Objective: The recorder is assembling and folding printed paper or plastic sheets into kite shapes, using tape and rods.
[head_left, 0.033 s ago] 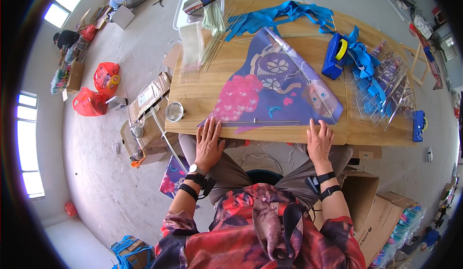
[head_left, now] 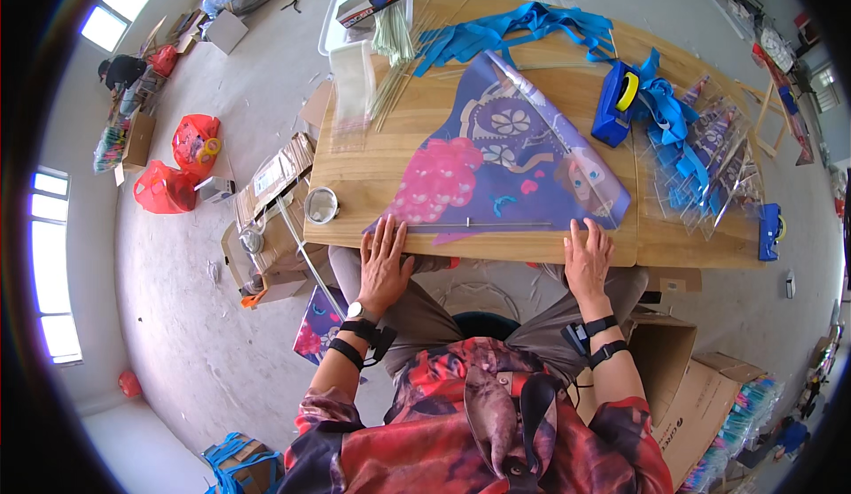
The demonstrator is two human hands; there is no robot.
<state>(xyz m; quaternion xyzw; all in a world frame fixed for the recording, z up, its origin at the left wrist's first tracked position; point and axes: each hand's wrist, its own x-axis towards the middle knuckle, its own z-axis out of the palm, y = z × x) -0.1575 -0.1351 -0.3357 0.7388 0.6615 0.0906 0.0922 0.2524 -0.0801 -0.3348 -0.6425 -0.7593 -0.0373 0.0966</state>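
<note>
A purple printed kite sheet (head_left: 523,175), roughly triangular, lies on the wooden table in front of me. Pink and white shapes and a cartoon figure cover it, and its right edge is folded over. Along its near edge rests a thin rod (head_left: 505,224) with a small clip-like piece partway along. My left hand (head_left: 383,264) lies flat at the sheet's left corner, fingers stretched out over the table edge. At the near right part of the sheet, my right hand (head_left: 588,262) rests with its fingertips on the edge, fingers extended. Neither hand grips anything.
Blue ribbon strips (head_left: 523,29) stretch along the table's far side. A blue tape dispenser (head_left: 613,104) stands to the right, near clear-wrapped packages (head_left: 709,157). Thin sticks (head_left: 394,86) lie at the back left. A round container (head_left: 321,204) sits near the left edge.
</note>
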